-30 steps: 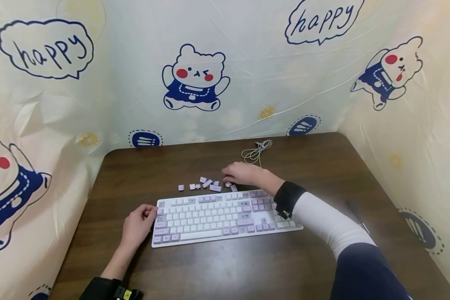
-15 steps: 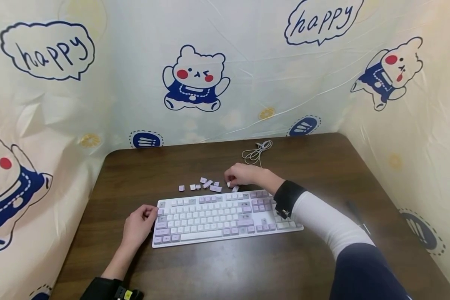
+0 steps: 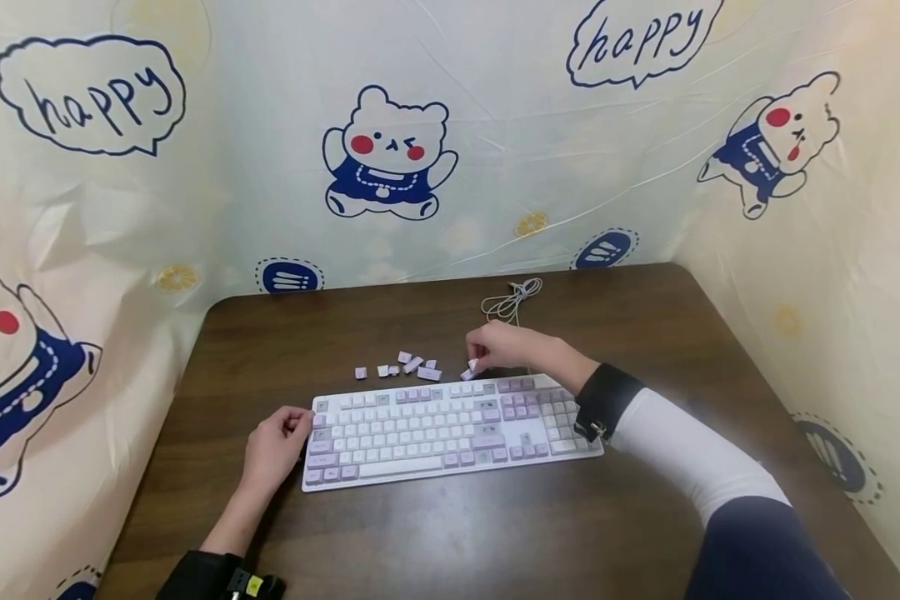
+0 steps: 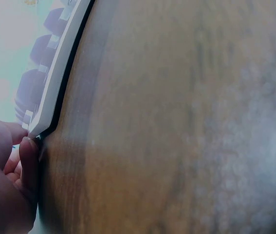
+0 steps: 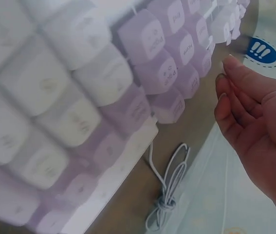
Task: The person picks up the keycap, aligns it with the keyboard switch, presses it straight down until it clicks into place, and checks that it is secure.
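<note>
A white and lilac keyboard (image 3: 412, 468) lies on the table, several of its key positions showing grey without caps. My left hand (image 3: 273, 446) grips its left edge, and in the left wrist view the thumb and finger of the left hand (image 4: 6, 170) pinch the frame's corner. Beyond the back edge, my right hand (image 3: 506, 343) pinches a small white keycap (image 3: 473, 365) between thumb and finger. Just under those fingertips sits a lilac keycap (image 3: 467, 375). In the right wrist view the right hand (image 5: 259, 112) has its fingers curled, mostly covering what it holds.
Left of the right hand several loose keycaps lie behind the keyboard, among them a long lilac keycap (image 3: 429, 374) and a lone keycap (image 3: 361, 373). A coiled white cable (image 3: 512, 302) lies at the back of the brown table (image 3: 450, 542). A printed curtain (image 3: 270, 125) encloses the table.
The right hand has closed on the white keycap and shifted it slightly to the right. The lilac keycap beside it has turned a little. The left hand stays at the keyboard's edge.
</note>
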A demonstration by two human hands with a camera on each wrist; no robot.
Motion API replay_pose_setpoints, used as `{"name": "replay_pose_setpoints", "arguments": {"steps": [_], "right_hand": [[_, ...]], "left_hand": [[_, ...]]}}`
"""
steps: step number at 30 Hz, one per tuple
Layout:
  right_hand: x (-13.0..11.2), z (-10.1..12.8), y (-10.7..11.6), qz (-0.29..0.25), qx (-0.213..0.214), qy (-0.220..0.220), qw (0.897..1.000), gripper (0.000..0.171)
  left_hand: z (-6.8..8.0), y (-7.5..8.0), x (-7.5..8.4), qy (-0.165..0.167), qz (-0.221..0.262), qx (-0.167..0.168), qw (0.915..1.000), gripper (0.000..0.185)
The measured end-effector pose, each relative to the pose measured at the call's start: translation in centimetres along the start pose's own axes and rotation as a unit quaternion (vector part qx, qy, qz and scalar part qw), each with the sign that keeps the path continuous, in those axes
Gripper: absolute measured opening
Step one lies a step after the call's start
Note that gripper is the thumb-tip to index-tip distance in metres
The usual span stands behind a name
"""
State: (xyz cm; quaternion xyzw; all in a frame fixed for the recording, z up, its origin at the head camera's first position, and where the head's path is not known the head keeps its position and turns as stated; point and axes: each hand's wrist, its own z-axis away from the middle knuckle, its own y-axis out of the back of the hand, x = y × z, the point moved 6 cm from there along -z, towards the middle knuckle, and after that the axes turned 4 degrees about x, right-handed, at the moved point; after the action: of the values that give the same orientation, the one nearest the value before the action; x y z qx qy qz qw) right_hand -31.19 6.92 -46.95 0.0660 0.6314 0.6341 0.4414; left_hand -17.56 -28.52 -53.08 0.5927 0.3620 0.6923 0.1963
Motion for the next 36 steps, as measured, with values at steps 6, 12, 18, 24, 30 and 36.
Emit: {"name": "replay_pose_setpoints", "arguments": {"steps": [6, 12, 18, 24, 30, 36], "right_hand": [[0.2, 1.7, -0.2, -0.012, -0.014, -0.007, 1.0, 0.006], [0.2, 2.3, -0.5, -0.018, -0.019, -0.015, 1.0, 0.009], [0.0, 2.6, -0.7, -0.014, -0.018, -0.008, 1.0, 0.008], [0.0, 2.7, -0.8, -0.008, -0.016, -0.009, 1.0, 0.008], [-0.3, 3.0, -0.8, -0.011, -0.025, -0.015, 1.0, 0.009], [-0.7, 3.1, -1.0, 0.007, -0.027, -0.029, 0.999, 0.011]], "left_hand": [[-0.2, 0.3, -0.1, 0.002, -0.009, -0.001, 1.0, 0.03], [-0.1, 0.4, 0.0, -0.001, -0.004, -0.003, 1.0, 0.03], [-0.1, 0.3, 0.0, 0.001, -0.003, -0.006, 1.0, 0.03], [0.0, 0.2, 0.0, 0.002, -0.002, -0.011, 0.9999, 0.032], [0.1, 0.1, 0.0, 0.003, -0.004, -0.013, 0.9999, 0.032], [0.1, 0.1, -0.2, 0.001, -0.004, -0.01, 0.9999, 0.031]]}}
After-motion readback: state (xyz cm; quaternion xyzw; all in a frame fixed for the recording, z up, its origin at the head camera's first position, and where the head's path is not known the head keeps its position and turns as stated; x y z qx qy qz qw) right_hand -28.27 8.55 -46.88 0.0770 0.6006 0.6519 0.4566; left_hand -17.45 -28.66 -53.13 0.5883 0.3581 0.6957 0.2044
